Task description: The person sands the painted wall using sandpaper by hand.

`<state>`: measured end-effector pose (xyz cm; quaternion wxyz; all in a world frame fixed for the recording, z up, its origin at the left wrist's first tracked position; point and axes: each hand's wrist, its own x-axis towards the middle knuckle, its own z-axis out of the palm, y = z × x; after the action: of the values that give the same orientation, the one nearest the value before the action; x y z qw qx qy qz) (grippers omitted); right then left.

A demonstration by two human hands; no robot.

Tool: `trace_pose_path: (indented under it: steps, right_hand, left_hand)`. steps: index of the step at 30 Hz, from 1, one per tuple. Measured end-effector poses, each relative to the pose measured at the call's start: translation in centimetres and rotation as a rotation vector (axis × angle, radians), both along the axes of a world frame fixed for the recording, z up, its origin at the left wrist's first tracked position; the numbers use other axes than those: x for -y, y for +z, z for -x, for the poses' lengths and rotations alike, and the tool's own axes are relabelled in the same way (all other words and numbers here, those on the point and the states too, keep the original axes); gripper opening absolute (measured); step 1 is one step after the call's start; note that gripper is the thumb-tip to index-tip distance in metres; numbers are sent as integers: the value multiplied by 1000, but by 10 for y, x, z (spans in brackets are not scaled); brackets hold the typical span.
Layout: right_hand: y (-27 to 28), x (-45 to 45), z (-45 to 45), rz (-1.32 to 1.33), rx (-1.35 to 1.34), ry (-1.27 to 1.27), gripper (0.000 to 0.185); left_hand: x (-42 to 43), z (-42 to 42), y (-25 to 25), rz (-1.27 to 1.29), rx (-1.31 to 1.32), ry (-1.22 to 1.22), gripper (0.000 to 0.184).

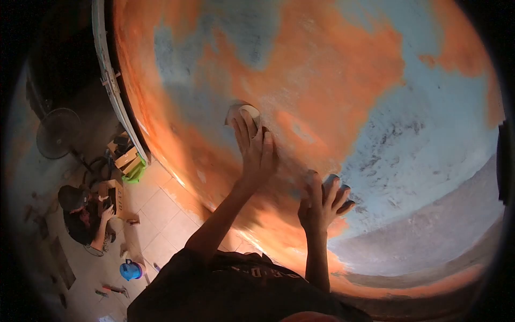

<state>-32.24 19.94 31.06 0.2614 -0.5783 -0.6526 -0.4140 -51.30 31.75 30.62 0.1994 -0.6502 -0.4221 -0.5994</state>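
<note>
A large curved panel (332, 75), patched in orange and blue-grey, fills most of the view. My left hand (255, 150) presses a piece of sandpaper (234, 114) against it; the sheet looks pale and curls up under the fingertips. Lower and to the right, my right hand (320, 208) rests on the panel with its fingers spread and nothing in it. Dark scuff marks show on the blue-grey patch beside the right hand.
At lower left, another person (80, 214) crouches on the tiled floor (161, 214) by a cardboard box (111, 196). A blue container (131, 270), a hammer-like tool (116, 290), a green bag (135, 170) and a round fan-like object (59, 133) are there too.
</note>
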Motion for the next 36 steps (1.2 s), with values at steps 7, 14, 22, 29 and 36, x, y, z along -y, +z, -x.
trace_pose_path:
  steps: [7,14,22,29,36]
  right_hand:
    - [-7,-1,4,26,-7,-87,51]
    - [-17,6,7,175,-175,-2,54]
    - [-40,-12,31,170,-238,322,50]
    - [-15,-43,87,83,-165,356,47]
    - [-17,-117,206,22,-177,361,48]
  left_hand:
    - [64,-55,-86,332,-25,-202,44]
    - [18,-3,-16,339,378,-188,57]
    - [52,-12,-74,439,101,-253,59]
    - [5,68,-29,355,388,-469,58]
    - [-12,135,-67,431,272,-634,58]
